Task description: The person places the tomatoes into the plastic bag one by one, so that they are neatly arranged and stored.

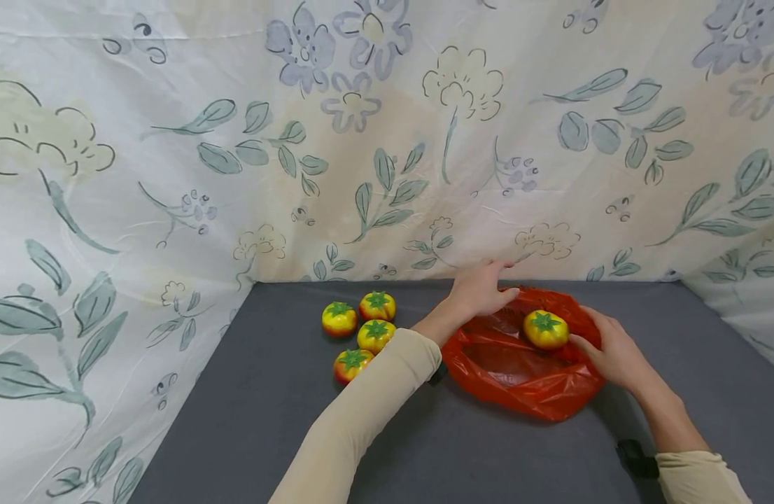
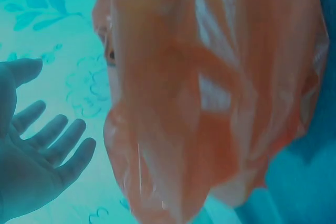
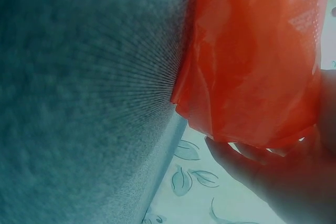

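I see the red plastic bag (image 1: pixel 519 371) lying open on the grey table (image 1: pixel 267 420), w/ one yellow-red toy tomato (image 1: pixel 546 329) sitting in it near the far-right rim. Right hand (image 1: pixel 614 353) is at the bag's right edge, fingertips touching the tomato — whether it actually grips it I can't tell. Left hand (image 1: pixel 478 290) is over the bag's far-left rim, fingers relaxed and spread; the left wrist view shows the palm open, holding nothing. Four more tomatoes (image 1: pixel 362 332) sit clustered just left of the bag — beside the left forearm.
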A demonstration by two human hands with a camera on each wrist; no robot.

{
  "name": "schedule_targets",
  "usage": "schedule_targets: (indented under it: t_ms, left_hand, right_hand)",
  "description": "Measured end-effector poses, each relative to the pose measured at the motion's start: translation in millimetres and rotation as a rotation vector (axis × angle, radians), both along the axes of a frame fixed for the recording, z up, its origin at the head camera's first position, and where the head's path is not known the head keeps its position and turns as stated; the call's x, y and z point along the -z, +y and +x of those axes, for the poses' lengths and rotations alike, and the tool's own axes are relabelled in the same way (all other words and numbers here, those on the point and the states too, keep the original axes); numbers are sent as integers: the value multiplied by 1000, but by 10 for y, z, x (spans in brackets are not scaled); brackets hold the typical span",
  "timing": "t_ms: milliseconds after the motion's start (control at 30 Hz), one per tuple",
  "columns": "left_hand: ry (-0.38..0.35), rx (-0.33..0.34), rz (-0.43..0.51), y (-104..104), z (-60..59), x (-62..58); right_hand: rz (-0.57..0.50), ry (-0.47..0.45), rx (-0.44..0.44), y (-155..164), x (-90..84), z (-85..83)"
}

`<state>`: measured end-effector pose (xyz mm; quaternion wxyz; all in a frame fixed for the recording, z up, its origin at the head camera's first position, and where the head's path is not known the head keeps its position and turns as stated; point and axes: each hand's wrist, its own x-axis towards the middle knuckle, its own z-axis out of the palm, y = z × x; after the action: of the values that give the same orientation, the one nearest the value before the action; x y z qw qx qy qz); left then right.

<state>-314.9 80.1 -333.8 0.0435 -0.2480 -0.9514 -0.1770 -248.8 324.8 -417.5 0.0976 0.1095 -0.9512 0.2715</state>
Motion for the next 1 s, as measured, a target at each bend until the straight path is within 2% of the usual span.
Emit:
schedule_targets:
  t_ms: [200, 367, 500, 833, 1000]
  left_hand:
    - [-10, -33, 43, -232, -104, -52]
    - [16, -84, 71, -435, -171, -64]
    - [24, -113, 95, -600, -218, -38]
    - [48, -220, 68, -1059, -303, 51]
    - [65, -244, 73, -1297, -346, 120]
  right_hand:
    - [8, -2, -1, -14, -7, -8]
    - [12, -18, -1, -21, -16, -15]
    - [10, -18, -2, -20, -12, -16]
    - [13, -10, -5, -11, 2, -14]
    - [17, -22, -2, -11, 9, -20]
